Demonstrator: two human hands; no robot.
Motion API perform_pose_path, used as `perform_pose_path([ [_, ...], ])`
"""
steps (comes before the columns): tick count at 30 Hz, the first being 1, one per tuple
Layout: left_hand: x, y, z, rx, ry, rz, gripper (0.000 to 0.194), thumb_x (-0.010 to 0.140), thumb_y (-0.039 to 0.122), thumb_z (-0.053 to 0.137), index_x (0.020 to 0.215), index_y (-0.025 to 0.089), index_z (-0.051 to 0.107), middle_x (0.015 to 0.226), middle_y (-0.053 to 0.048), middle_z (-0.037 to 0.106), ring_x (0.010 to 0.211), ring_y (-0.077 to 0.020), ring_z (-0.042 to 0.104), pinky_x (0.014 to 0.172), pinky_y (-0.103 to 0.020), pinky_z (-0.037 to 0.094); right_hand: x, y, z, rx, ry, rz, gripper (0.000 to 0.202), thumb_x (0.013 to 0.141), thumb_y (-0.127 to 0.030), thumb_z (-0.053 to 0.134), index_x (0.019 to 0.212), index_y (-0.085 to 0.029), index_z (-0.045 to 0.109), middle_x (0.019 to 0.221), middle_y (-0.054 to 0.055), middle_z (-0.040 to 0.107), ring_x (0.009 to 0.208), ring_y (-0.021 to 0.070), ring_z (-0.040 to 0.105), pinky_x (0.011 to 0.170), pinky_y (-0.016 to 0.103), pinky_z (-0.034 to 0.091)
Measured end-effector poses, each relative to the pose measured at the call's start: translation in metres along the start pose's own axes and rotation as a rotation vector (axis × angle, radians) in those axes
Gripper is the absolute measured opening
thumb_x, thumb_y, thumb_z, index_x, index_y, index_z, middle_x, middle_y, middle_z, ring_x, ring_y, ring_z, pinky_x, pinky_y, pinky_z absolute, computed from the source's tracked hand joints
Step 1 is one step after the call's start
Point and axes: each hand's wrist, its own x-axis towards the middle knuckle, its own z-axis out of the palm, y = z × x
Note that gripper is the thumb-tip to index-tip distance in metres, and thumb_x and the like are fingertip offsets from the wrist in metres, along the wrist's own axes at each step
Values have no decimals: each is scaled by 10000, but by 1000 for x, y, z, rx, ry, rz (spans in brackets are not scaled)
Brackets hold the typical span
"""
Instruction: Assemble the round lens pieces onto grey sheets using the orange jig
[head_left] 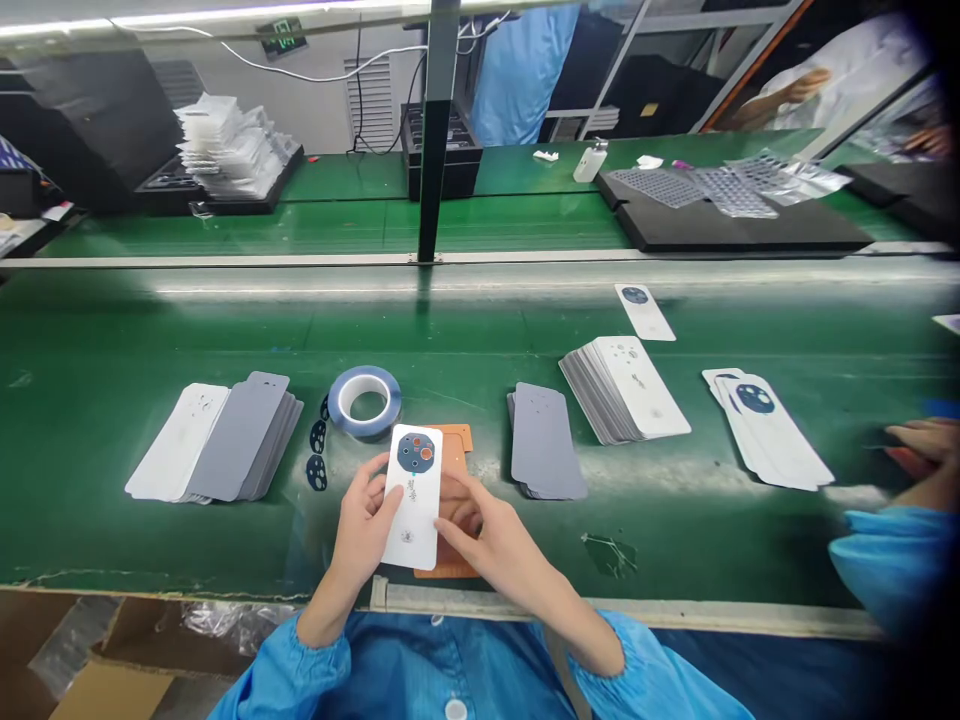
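A white phone back panel (417,510) with a dark round camera piece at its top is held upright between both hands. My left hand (358,525) grips its left side, thumb on the front face. My right hand (491,530) pinches the right edge, with its other fingers curled behind. Beneath lies an orange plate (459,450), partly hidden by the panel and my right hand. Near my left hand are several dark camera-shaped stickers (316,472) and a roll of bluish tape (365,402).
To the left lie stacked white panels (180,440) and grey panels (244,435). On the right are a grey stack (547,440), a fanned white stack (645,390) and panels with dark pieces (784,430). A co-worker's hand (926,445) is at far right. A metal post (433,150) stands ahead.
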Motion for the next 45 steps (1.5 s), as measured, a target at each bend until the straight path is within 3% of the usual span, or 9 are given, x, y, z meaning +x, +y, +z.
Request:
perform_pose_path([
  [5,-2,11,-4,90,64,166,584,895,450,678,1381,180,499,1152,-154,732,971,-267,736,802,-377,603,35,0,-18,276,-9,3,526,882,-289,655,1392,-181,584,868,36,726,736,173,700,714,326,579],
  [10,1,10,-37,590,608,621,381,884,384,698,1228,231,645,1523,-154,489,1470,-361,398,1204,-555,348,132,2,-90,17,242,-2,483,836,-255,610,1295,-118,672,787,17,711,636,137,633,620,264,520],
  [14,9,-12,-68,508,579,359,626,885,490,663,1427,215,512,1488,-195,541,1372,-375,527,1099,-568,471,215,-6,-139,-141,345,43,428,847,-174,580,1242,-50,686,701,24,706,604,146,621,598,255,498],
  [18,12,-33,-84,319,452,129,660,851,616,634,1352,187,621,1261,-183,715,1108,-347,708,921,-469,586,260,-14,-149,-335,405,100,265,963,-306,664,1148,-117,687,968,65,739,810,175,693,761,327,575],
  [24,5,-32,-85,31,282,51,765,722,703,735,1221,125,699,1093,-190,782,948,-338,769,722,-353,600,269,-17,-132,-584,478,154,247,909,-275,715,1108,-130,701,1171,138,689,1082,263,679,976,417,514],
  [30,5,-27,-84,-76,219,47,728,714,683,775,1156,106,738,1009,-164,795,844,-301,769,661,-323,577,242,-41,-114,-636,517,69,359,830,-189,666,1169,-78,706,1337,248,586,1098,346,678,968,455,494],
  [34,8,-28,-83,-98,273,72,733,715,721,749,1088,91,772,993,-142,783,733,-242,724,610,-311,581,187,-53,-57,-554,337,-147,247,928,-262,569,1072,-165,746,1070,100,743,957,224,702,911,336,528],
  [39,5,-29,-83,-86,228,156,634,823,684,683,1027,93,781,865,-112,774,675,-224,718,587,-290,564,113,-63,41,-387,-113,-434,187,923,-278,636,1014,-201,781,924,51,765,745,173,683,721,281,537],
  [45,1,-32,-82,-97,240,227,620,801,683,706,972,94,790,836,-107,779,724,-240,724,648,-307,578,99,-69,80,-442,-122,-430,122,897,-196,687,963,-213,789,990,51,750,876,195,703,807,295,525],
])
